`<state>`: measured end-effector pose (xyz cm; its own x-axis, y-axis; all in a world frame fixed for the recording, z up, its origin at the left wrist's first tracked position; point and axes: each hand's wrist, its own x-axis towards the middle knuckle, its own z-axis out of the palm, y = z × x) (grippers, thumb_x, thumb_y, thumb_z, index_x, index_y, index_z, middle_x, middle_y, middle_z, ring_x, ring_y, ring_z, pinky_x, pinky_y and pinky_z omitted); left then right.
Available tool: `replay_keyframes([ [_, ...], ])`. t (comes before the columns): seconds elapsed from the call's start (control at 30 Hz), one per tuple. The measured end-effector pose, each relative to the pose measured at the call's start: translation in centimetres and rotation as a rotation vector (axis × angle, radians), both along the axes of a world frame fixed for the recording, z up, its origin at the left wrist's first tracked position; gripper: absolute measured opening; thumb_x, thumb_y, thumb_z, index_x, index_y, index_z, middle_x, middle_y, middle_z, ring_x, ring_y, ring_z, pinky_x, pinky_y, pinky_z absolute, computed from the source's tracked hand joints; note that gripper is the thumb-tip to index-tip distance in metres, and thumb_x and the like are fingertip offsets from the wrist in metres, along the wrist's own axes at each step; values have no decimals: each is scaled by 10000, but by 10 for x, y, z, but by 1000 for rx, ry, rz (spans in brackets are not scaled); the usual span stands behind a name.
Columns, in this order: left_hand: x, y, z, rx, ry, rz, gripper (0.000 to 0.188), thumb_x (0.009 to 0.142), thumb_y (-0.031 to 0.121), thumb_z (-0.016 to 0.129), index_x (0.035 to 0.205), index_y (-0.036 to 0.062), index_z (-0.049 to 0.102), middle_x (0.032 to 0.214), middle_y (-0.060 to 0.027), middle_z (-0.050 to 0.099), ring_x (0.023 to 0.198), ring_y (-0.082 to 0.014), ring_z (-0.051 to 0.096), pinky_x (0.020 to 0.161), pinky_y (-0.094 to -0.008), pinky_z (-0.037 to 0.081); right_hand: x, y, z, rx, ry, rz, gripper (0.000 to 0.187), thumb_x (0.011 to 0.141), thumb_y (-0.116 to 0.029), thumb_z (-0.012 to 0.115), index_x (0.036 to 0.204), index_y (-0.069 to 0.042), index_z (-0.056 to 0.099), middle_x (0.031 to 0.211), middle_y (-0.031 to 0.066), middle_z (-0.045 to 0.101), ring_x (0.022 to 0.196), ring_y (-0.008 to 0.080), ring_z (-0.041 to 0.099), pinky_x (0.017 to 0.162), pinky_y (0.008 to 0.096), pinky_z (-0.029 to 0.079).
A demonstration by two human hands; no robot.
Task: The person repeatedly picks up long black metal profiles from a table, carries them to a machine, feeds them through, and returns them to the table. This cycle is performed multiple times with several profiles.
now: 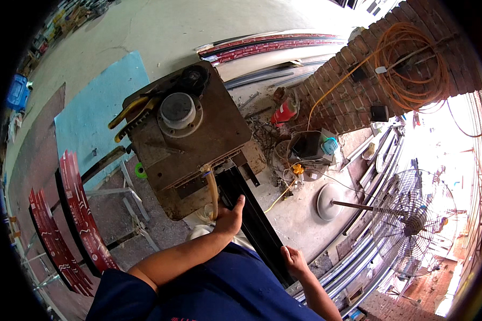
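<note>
Black profile (256, 215) slants from the near edge of the machine (211, 136); the left hand (229, 218) holds its side close to the machine, perhaps steadying it, while the right hand (294, 262) grips it farther out, seemingly supporting its length.

Loc.: fabrication workshop. Indicators: heavy machine (214, 120) w/ yellow-handled tool (126, 115) on top, long profiles (334, 277) on flr. (150, 32), ped. fan (414, 224), brick wall (334, 104).
</note>
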<state>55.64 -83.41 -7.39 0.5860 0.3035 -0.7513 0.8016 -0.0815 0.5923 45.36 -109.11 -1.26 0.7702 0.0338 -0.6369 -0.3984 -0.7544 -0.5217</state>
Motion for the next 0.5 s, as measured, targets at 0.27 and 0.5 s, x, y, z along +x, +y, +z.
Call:
replay_keyframes([
  [0.27, 12, 14, 48, -154, 143, -71, 1015, 864, 746, 487, 1395, -116, 408, 1457, -313, 418, 1386, -383, 393, 1147, -389, 307, -2, 2, -2, 11, -13, -23, 511, 1000, -453, 486, 807, 15, 561, 658, 267, 512, 608, 419, 519, 594, 469, 419],
  [0.5, -6, -1, -12, -20, -29, -36, 1054, 848, 803, 415, 1460, -53, 362, 1496, -288, 384, 1419, -399, 338, 1172, -399, 267, -6, -1, -41, 14, -37, -6, 500, 1001, -461, 477, 843, 5, 567, 678, 268, 517, 633, 421, 540, 606, 474, 419],
])
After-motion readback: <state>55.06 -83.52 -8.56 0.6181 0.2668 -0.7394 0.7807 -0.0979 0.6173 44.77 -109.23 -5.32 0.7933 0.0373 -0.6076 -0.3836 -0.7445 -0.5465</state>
